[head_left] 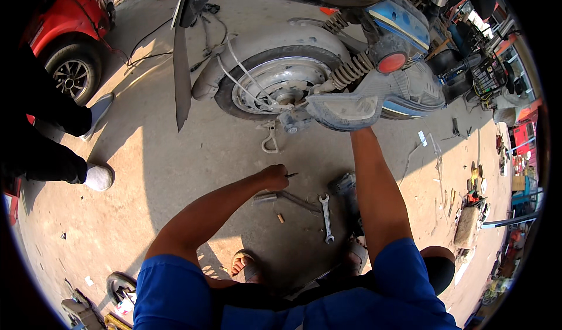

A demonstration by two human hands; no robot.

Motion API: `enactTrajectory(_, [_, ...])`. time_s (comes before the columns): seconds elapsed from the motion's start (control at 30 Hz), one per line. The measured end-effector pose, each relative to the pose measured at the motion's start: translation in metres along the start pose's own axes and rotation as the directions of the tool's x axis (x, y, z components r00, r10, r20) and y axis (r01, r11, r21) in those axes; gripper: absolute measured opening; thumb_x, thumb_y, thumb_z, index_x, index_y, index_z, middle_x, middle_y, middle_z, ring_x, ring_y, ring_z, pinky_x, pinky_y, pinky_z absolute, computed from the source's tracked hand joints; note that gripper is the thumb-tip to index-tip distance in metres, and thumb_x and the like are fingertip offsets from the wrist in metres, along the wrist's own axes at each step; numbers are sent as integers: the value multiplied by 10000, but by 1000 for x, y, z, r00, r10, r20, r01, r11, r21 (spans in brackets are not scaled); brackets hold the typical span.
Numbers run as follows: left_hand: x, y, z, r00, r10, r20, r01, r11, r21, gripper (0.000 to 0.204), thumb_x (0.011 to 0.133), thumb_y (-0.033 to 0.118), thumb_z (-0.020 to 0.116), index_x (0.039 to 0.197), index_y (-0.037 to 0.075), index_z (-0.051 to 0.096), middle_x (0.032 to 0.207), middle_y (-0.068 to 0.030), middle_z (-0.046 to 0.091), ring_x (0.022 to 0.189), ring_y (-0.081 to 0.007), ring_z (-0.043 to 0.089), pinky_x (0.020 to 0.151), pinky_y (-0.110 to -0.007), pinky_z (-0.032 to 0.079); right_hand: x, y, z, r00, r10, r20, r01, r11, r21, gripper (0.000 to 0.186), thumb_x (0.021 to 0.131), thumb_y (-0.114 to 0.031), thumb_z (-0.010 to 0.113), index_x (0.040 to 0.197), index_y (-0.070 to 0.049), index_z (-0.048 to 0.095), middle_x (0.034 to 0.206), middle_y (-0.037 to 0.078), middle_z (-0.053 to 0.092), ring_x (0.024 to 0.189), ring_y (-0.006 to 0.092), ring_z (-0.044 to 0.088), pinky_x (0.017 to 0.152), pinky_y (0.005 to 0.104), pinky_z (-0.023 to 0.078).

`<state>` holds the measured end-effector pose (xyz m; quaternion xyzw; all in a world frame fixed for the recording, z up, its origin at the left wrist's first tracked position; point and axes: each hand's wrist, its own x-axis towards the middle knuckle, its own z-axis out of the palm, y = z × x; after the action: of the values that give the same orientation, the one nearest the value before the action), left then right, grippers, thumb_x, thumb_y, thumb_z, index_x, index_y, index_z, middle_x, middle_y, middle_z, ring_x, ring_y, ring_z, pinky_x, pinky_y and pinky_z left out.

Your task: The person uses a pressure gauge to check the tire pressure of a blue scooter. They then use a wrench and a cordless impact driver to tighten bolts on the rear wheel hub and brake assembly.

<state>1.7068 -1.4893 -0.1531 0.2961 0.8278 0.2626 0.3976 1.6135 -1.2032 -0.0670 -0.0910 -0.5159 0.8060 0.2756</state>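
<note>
Above the floor in the middle, my left hand (275, 178) is closed, with the thin dark tip of a bolt-like or rod-like piece (292, 175) sticking out to its right. My right forearm (374, 178) reaches forward to the scooter, and the hand disappears behind the grey footboard (345, 111), its fingers hidden. The dusty blue and black scooter (393, 28) shows its rear wheel (282, 84), coil shock absorber (351, 69) and kickstand (270, 140). A double open-ended wrench (326, 219) lies on the floor between my arms.
A small cylinder (281, 218), a metal tube (265, 198) and a dark motor-like part (344, 185) lie near my feet. Another person's shoes (99, 176) stand at left, by a red vehicle (58, 14). Tools and scraps (468, 213) are scattered at right.
</note>
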Motion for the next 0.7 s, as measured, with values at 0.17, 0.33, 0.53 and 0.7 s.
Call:
enactTrajectory(0.17, [-13,24,-14,956,-172,237,208,968,-138,248,792,67,519,926,-124,602,864,-295,661,789,-379,684,622,-448,556,-12,-2,-11,1000,-21,5,21,1000,-23,423,952,-286,516,1309,-66,468,1284,83,540,1144,238,546,974,375,459])
enactTrajectory(0.33, [-11,12,6,981,-99,167,99,995,9,201,773,56,532,899,-79,613,819,-253,667,748,-359,684,656,-435,541,-37,-4,-15,995,-98,-15,94,977,-189,433,958,-294,505,1327,-75,452,1307,80,525,1166,241,533,990,374,449])
enactTrajectory(0.53, [-19,29,4,995,-7,104,-16,975,220,268,750,97,607,969,-58,595,921,-254,654,869,-378,662,747,-449,520,-49,-26,-4,983,76,-170,-65,996,68,468,975,-344,442,1340,-51,436,1333,100,492,1206,272,500,1030,413,415])
enactTrajectory(0.7, [-7,59,-16,878,336,-342,-319,942,106,396,814,180,620,1122,-55,538,1129,-262,585,988,-377,622,835,-459,491,-44,-15,-3,985,105,-133,-63,955,289,467,981,-377,403,1317,-58,455,1323,106,496,1198,283,500,1027,426,417])
